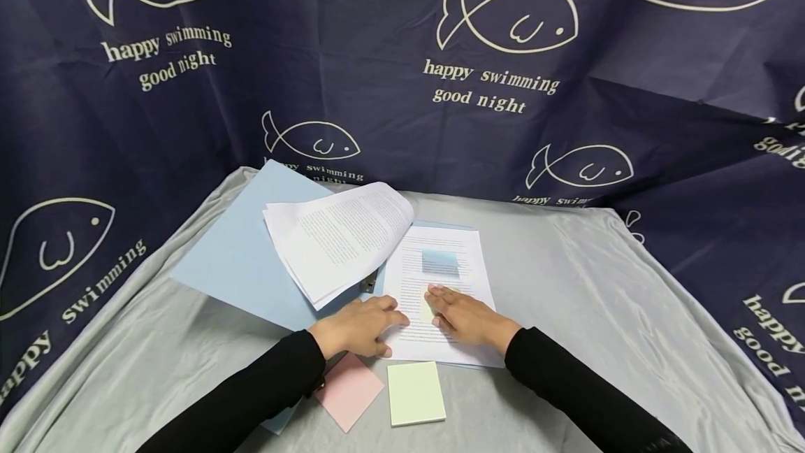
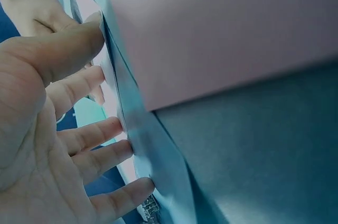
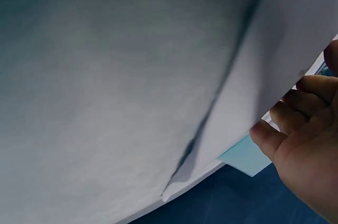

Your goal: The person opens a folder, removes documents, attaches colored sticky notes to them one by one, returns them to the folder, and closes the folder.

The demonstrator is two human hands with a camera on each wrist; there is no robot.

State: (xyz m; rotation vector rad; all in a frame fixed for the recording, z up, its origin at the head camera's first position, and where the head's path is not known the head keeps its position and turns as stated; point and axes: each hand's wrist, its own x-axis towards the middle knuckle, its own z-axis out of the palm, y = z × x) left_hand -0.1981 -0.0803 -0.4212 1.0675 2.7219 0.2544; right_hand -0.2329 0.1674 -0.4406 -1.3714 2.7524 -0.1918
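A printed page [image 1: 409, 347] lies in an open blue folder [image 1: 242, 243]. On it, a blue sticky note [image 1: 440, 262] sits above a pale yellow sticky note [image 1: 427, 307], which is partly hidden by my right hand [image 1: 468, 318]. The fingers of that hand lie flat over the note, pressing it on the page. My left hand [image 1: 360, 326] rests at the page's lower left, fingers spread and straight. In the left wrist view the left fingertips [image 2: 140, 186] touch the sheet's edge. The right wrist view shows the right hand [image 3: 303, 139] with extended fingers against the paper.
Turned-over printed sheets [image 1: 339, 236] curl above the folder's left cover, beside a metal clip [image 1: 369, 283]. In front lie a pink sticky pad [image 1: 349, 391] and a pale yellow-green pad [image 1: 416, 393]. A blue corner [image 1: 279, 423] shows under the left sleeve. A dark fish-print curtain [image 1: 390, 75] hangs behind.
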